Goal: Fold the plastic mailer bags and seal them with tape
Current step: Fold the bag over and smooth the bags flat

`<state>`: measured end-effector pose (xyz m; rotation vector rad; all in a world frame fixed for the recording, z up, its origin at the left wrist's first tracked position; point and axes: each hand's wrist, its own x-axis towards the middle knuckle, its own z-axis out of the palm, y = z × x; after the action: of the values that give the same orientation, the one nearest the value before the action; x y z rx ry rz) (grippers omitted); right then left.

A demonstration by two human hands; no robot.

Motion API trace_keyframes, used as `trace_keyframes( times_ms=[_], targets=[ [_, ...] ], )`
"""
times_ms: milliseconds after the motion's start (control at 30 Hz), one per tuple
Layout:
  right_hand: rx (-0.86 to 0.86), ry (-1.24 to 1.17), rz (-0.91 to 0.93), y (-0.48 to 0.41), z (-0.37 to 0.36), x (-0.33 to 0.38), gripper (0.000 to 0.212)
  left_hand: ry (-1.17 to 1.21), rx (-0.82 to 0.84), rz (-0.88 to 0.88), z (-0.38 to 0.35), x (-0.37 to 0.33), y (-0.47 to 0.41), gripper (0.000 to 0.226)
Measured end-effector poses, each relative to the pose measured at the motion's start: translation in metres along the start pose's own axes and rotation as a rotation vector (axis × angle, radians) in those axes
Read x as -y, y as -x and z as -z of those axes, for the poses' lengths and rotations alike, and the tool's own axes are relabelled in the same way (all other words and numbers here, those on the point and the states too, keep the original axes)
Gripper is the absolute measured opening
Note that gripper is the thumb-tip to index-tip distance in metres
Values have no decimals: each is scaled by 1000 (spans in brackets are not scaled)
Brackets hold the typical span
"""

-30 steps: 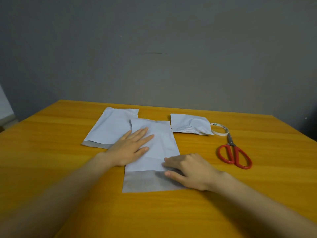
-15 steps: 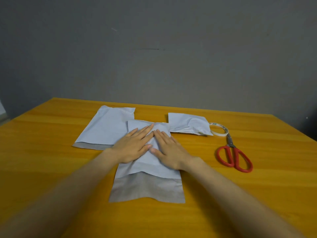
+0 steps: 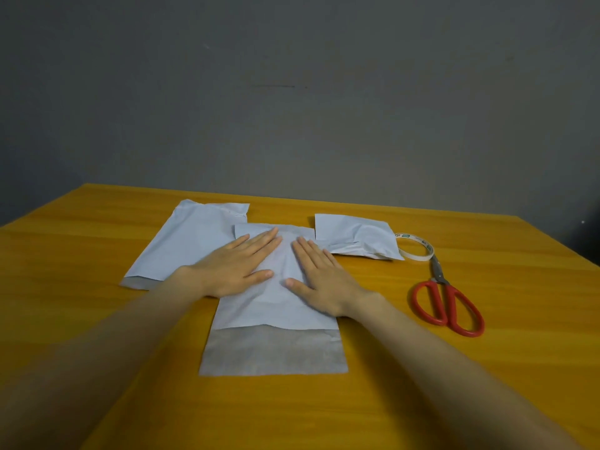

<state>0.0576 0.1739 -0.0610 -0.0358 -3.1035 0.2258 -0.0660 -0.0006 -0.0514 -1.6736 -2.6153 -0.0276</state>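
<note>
A white mailer bag (image 3: 276, 306) lies flat in front of me, its grey flap (image 3: 272, 352) nearest me. My left hand (image 3: 238, 266) and my right hand (image 3: 319, 277) both rest palm down on its upper half, fingers straight and pointing away, a narrow gap between them. Neither hand grips anything. A second flat mailer bag (image 3: 191, 241) lies to the left, partly under the first. A folded bag (image 3: 355, 237) sits at the right. A roll of clear tape (image 3: 417, 251) lies just beyond it.
Red-handled scissors (image 3: 446, 303) lie at the right, blades pointing toward the tape. The orange wooden table (image 3: 519, 319) ends at a grey wall behind the bags.
My right hand has moved from the bag's grey flap up onto the white upper half beside my left hand. The bag has slid a little toward me.
</note>
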Motion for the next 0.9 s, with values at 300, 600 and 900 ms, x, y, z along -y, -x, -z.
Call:
trace_keyframes(
  times_ms=[300,600,900],
  targets=[
    [-127,166,72,21,19,-24,49,-197,-36,177,7,26,32,53],
    [-281,-349,-282,0,16,-7,31,396,-242,671,4,11,17,32],
    [163,-803,-588,10,45,3,38,770,284,671,37,20,23,33]
  ],
)
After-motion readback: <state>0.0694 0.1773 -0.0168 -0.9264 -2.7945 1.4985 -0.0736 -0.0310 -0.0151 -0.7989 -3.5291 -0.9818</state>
